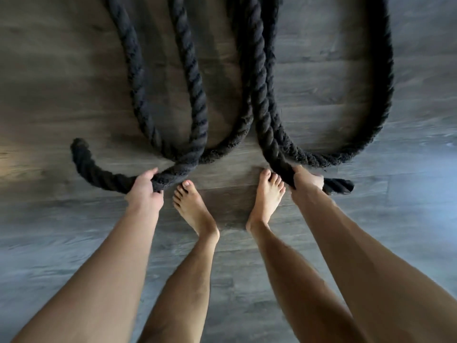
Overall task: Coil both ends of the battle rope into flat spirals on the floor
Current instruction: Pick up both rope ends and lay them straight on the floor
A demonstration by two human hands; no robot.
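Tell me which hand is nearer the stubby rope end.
Right. The right hand grips the battle rope just beside the stubby end; the left hand grips it far off on the other side.

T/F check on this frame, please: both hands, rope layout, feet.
1. The left hand grips the rope near one end. True.
2. The right hand is empty. False: it grips the rope near the other end.
3. Both rope ends lie in tight flat spirals. False: the rope lies in loose open loops on the floor.
4. The feet are bare, between the two hands. True.
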